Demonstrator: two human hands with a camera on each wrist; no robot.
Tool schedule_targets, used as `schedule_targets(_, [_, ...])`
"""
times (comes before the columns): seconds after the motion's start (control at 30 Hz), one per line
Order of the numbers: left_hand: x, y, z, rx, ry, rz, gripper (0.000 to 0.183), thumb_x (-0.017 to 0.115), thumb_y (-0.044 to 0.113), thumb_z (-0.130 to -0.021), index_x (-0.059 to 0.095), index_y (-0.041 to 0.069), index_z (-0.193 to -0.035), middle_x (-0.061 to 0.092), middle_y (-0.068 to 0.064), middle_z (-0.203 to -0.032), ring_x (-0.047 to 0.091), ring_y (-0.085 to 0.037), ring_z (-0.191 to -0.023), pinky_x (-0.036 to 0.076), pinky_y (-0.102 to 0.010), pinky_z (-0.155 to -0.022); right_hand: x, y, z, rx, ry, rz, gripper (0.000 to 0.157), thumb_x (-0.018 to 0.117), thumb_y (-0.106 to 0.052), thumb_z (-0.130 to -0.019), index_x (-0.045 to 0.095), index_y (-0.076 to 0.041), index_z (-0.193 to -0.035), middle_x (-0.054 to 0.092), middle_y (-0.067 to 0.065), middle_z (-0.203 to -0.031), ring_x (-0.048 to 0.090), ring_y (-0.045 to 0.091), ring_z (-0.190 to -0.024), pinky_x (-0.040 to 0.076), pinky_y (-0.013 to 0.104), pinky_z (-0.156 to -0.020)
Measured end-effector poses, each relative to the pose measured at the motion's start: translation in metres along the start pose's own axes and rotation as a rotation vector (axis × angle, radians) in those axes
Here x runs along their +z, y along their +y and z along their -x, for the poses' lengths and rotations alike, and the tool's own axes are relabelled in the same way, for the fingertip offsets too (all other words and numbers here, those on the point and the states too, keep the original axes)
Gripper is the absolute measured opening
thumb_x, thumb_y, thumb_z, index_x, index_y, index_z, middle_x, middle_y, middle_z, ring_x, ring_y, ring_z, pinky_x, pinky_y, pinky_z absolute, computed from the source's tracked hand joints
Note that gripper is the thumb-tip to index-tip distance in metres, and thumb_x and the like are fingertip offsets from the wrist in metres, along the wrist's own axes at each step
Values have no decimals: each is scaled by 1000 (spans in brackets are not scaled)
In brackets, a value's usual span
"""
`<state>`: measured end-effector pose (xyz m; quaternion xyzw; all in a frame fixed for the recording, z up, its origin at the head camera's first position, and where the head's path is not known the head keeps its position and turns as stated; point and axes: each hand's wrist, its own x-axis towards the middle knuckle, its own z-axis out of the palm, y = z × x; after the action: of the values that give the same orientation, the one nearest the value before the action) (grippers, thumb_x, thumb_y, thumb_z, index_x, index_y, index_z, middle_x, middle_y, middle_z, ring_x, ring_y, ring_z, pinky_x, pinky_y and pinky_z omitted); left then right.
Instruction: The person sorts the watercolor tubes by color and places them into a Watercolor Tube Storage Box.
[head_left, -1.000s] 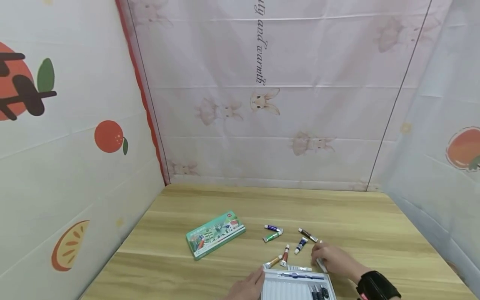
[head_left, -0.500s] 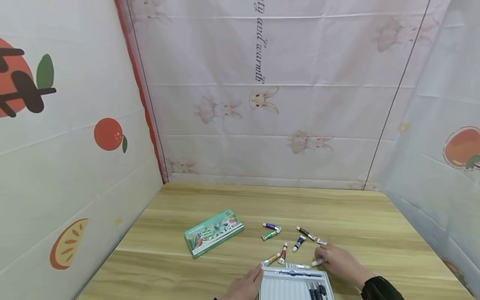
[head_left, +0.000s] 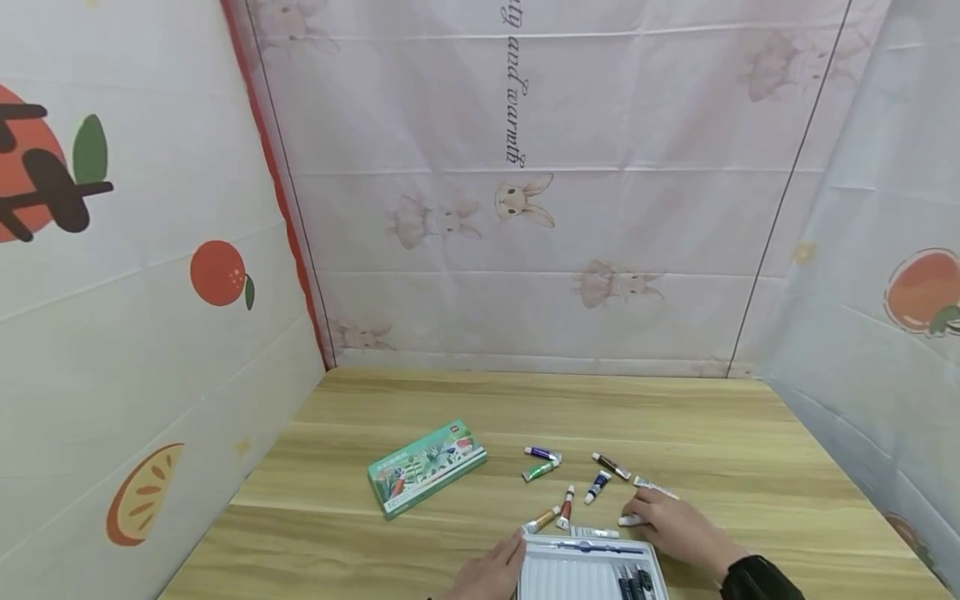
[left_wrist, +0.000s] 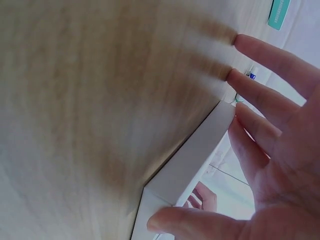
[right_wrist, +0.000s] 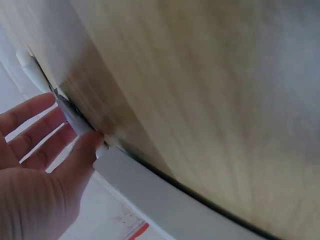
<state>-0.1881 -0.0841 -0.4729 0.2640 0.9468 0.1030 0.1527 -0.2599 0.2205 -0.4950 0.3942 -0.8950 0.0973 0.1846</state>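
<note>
Pale paint tube (head_left: 630, 521), in hand beside white tray (head_left: 558, 575).
Right hand (head_left: 678, 527): thumb and fingers pinching the tube (label unreadable from here), just beyond the tray's far right corner. Left hand (head_left: 487, 575): fingers extended, touching the tray's left edge. Other paint tubes (head_left: 597, 487) scattered beyond on the wood-grain table (head_left: 300, 533); green box (head_left: 427, 467), farther left.

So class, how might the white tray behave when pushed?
The white tray is probably stiff, judging by its straight walls. Low and flat-lying, it would likely slide, not tip. The black items inside might shift, the tray being open.
</note>
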Motion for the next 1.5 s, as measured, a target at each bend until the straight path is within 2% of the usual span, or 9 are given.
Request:
schedule_targets(0.33, [-1,0,1,15,7,-2,79,48,58,-67,32,6,-125,23,-2,-131,32,-20,-112,39,-34,-78,0,-1,-4,-11,16,51,16,65,-7,-65,60,-18,-76,48,-8,-74,49,8,-67,42,26,-54])
schedule_targets(0.53, [1,1,0,3,2,-6,79,49,58,-67,33,7,-125,23,-2,-131,32,-20,-112,38,-33,-78,-7,-7,-1,16,10,3,17,63,-5,-67,60,-17,-78,50,-9,-75,50,7,-68,43,24,-56])
schedule_targets(0.7, [0,1,0,-5,1,4,80,51,58,-66,32,7,-125,23,-2,-131,31,-20,-113,38,-34,-79,-12,-13,-2,-12,47,-23,18,64,-4,-64,61,-16,-78,52,-7,-77,50,7,-69,44,22,-57])
schedule_targets(0.93, [-3,2,2,-1,17,-19,79,51,56,-67,33,7,-125,25,-3,-131,32,-20,-112,38,-33,-79,-19,-28,1,-9,31,-79,19,64,-5,-65,61,-16,-80,50,-10,-78,48,3,-70,43,20,-56])
schedule_targets(1.03, [-3,2,2,2,19,-20,79,51,56,-67,33,6,-125,25,-3,-130,32,-20,-112,38,-33,-78,-22,-36,1,-42,30,-81,24,63,-1,-62,61,-15,-81,51,-9,-79,49,4,-71,43,20,-57])
schedule_targets(1.13, [-2,1,2,1,22,-15,81,52,57,-66,32,6,-125,25,-3,-130,32,-20,-112,38,-33,-79,-25,-43,0,-64,13,-96,28,64,1,-61,60,-15,-84,51,-9,-81,49,4,-73,43,18,-57])
schedule_targets(1.3, [-2,0,2,-7,15,8,83,53,58,-64,31,6,-126,24,-3,-131,29,-19,-114,37,-35,-80,-27,-56,0,-69,-35,-186,29,64,-2,-65,59,-17,-90,50,-10,-87,49,3,-77,42,16,-61])
schedule_targets(1.5, [-1,1,2,-9,7,14,82,52,58,-64,32,7,-126,24,-3,-131,30,-19,-113,37,-35,-80,-27,-67,1,-20,-160,-333,29,61,-3,-70,59,-19,-94,49,-12,-91,48,2,-78,43,17,-62])
